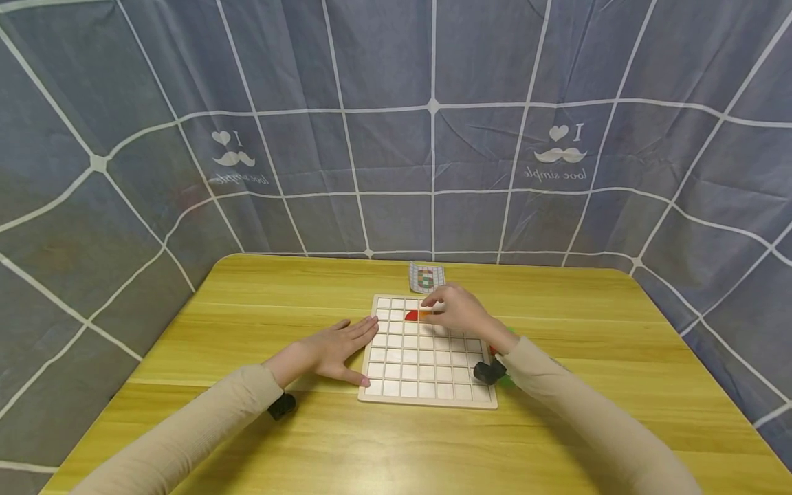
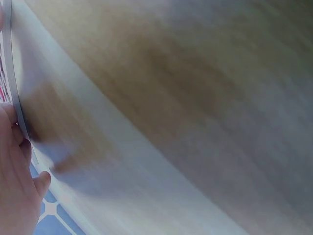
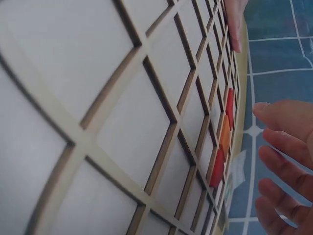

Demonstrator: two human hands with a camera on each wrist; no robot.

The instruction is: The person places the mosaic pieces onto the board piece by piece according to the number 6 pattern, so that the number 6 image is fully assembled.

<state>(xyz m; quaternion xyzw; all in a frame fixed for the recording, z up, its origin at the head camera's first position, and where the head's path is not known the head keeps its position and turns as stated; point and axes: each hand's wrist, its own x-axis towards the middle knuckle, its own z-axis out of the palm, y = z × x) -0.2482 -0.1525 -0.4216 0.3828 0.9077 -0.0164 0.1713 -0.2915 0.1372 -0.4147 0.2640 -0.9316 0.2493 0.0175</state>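
Head: gridded board (image 1: 427, 403) on desk (image 1: 402, 447); left hand (image 1: 339, 349) flat at left edge, fingers spread. Right hand (image 1: 458, 309) over far rows, by orange piece (image 1: 424, 313); red piece (image 1: 411, 315) just left of orange. Pattern card (image 1: 427, 278) beyond far edge.

Left wrist: left hand partly cut off, fingers at board rim.

Right wrist: grip loosely bent, no piece visible in it; second red piece (image 3: 216, 169) right of orange. Step seems piece placing; next move probably calls for new piece.

Yellow wood-grained counter (image 1: 297, 289) with rounded far corners. A pale gridded board (image 1: 410, 372) lies flat near its middle; a printed card (image 1: 427, 278) lies just beyond the board's far edge. Green material (image 1: 507, 380), largely hidden by the right sleeve (image 1: 588, 412), shows beside the board's right edge.
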